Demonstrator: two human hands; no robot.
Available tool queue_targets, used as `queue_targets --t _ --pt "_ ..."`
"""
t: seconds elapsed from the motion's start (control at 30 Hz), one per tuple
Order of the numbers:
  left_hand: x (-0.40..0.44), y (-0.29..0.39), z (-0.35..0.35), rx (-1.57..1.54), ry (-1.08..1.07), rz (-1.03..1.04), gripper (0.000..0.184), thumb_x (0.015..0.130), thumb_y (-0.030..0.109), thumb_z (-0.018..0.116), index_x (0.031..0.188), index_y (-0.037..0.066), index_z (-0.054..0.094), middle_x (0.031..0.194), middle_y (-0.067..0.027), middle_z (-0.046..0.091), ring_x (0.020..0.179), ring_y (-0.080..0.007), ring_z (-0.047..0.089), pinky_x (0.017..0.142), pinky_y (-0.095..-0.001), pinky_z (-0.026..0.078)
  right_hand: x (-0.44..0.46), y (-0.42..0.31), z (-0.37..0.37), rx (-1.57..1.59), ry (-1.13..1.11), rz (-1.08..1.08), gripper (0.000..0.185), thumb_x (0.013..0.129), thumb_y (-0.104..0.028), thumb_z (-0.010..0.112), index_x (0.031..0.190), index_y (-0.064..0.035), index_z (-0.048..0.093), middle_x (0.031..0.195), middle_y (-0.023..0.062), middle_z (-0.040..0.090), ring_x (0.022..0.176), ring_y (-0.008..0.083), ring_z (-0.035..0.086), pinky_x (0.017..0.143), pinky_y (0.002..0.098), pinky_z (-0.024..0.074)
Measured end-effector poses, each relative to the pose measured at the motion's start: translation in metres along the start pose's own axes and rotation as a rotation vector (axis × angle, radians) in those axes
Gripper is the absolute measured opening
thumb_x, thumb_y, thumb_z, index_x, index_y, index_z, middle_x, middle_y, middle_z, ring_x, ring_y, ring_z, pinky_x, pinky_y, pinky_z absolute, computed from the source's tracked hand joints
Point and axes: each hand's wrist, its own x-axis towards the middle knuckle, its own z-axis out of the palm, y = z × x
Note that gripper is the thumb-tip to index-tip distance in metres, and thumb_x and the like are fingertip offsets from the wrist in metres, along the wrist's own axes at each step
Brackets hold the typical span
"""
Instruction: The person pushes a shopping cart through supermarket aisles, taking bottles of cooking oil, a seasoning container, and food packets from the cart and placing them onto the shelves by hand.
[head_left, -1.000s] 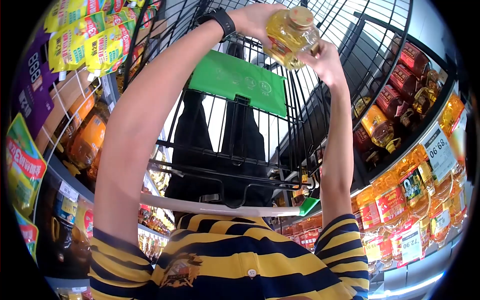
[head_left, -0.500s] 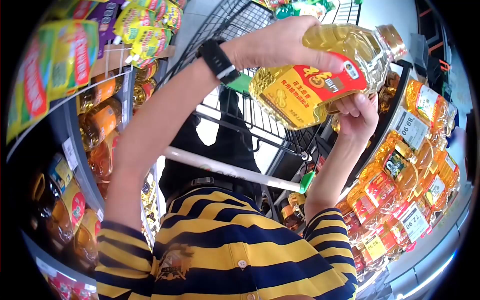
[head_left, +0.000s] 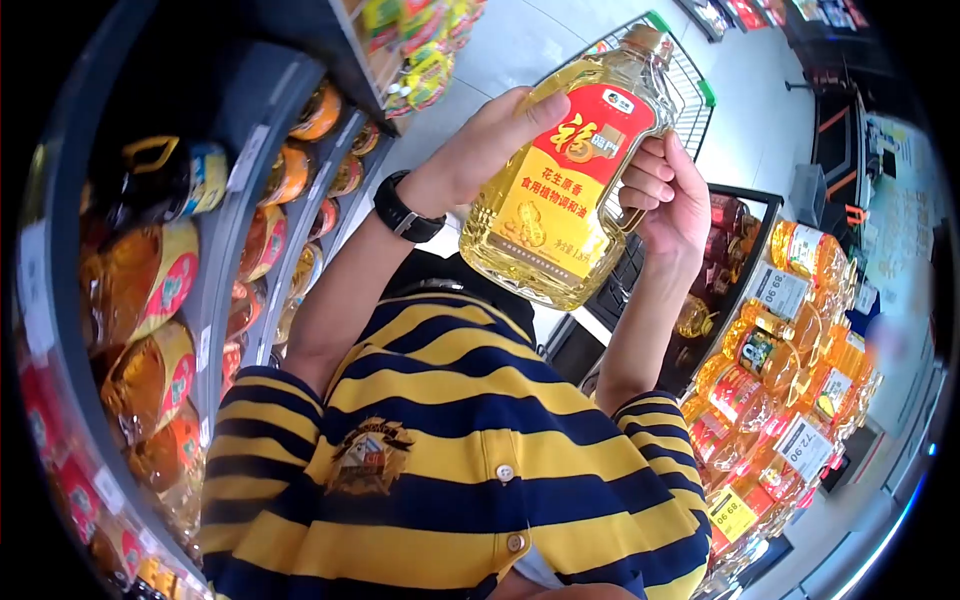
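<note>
Swung round from lying nearly on its side, the oil bottle (head_left: pixel 562 195) now stands almost upright to my view, its red-and-yellow label (head_left: pixel 575 155) squarely towards me. I judge that this suits a look at the front: the big characters come through clearly, the smallest print does not. It is held up before the chest, leaning a little right, its cap (head_left: pixel 648 42) at the far end. My left hand (head_left: pixel 488 148) clasps the left side, thumb laid over the front; the fingers pass behind, so I cannot tell their spread. My right hand (head_left: pixel 674 202) is curled round the handle on the right side. Farther off, the shopping cart (head_left: pixel 708 98) is now mostly hidden behind the bottle; more of its basket was on view earlier. Nearest me is the striped shirt (head_left: pixel 450 435). To the left, shelves (head_left: pixel 224 250) carry more bottles, blurred at the near end; to the right, price tags (head_left: pixel 780 290) front stacked amber bottles (head_left: pixel 735 393).
</note>
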Motion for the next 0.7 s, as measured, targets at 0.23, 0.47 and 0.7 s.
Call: queue_targets --t 0.23,0.47,0.7 --pt "-0.089 0.047 0.011 0.141 0.156 0.194 0.064 0.079 0.029 0.08 0.121 -0.003 0.045 0.111 -0.0103 0.061 0.099 -0.0134 0.061 0.084 -0.0269 0.053 0.007 0.042 0.055 0.023 -0.174 0.124 0.024 0.098 -0.027 0.053 0.089 -0.0043 0.053 0.07 -0.0056 0.042 0.053 0.0019 0.036 0.045 0.0168 0.0299" --pt "-0.153 0.075 0.028 0.832 0.442 0.566 0.097 0.06 0.019 0.09 0.137 -0.001 0.035 0.129 -0.0119 0.051 0.12 -0.0203 0.05 0.103 -0.0336 0.04 0.004 0.075 0.119 -0.29 -0.298 -0.128 0.046 0.101 -0.044 0.042 0.124 -0.0047 0.052 0.098 0.007 0.065 0.06 0.0125 0.056 0.053 0.0257 0.0476" --pt "-0.17 0.084 0.034 1.211 0.602 0.991 0.101 0.055 0.022 0.093 0.135 -0.001 0.037 0.127 -0.02 0.049 0.116 -0.0319 0.052 0.098 -0.038 0.044 0.02 0.091 0.144 -0.603 -0.144 -0.669 0.029 0.096 -0.018 0.053 0.119 -0.0005 0.056 0.106 0.0128 0.065 0.095 0.0215 0.066 0.078 0.0312 0.0569"
